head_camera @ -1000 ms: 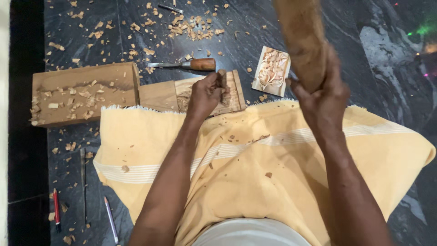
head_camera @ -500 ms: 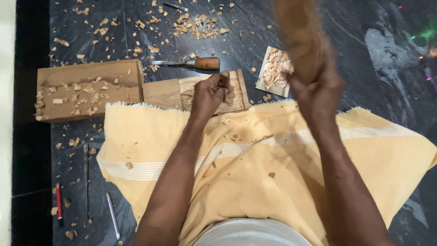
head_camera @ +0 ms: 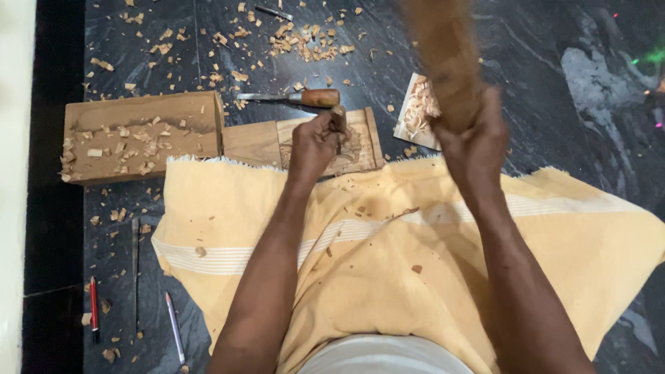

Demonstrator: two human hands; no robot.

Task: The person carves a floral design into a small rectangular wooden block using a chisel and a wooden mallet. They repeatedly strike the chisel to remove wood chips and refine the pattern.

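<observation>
My left hand (head_camera: 313, 144) grips a chisel (head_camera: 339, 123) held upright, its tip on a carved wooden panel (head_camera: 260, 142) lying on the dark floor. Above and right of the panel, my right hand (head_camera: 474, 142) is closed around a thick wooden mallet (head_camera: 443, 55), raised and blurred with motion. A yellow cloth (head_camera: 388, 263) covers my lap below both arms.
A wooden-handled chisel (head_camera: 298, 98) lies just beyond the panel. A larger wooden block (head_camera: 138, 135) with shavings sits at the left. A small carved piece (head_camera: 418, 111) lies behind the mallet. A red pencil (head_camera: 94, 312), a grey pencil (head_camera: 173, 325) and wood chips scatter the floor.
The mallet and my right hand have shifted slightly downward and left; the mallet is more blurred. My left hand stays on the chisel at the panel.
</observation>
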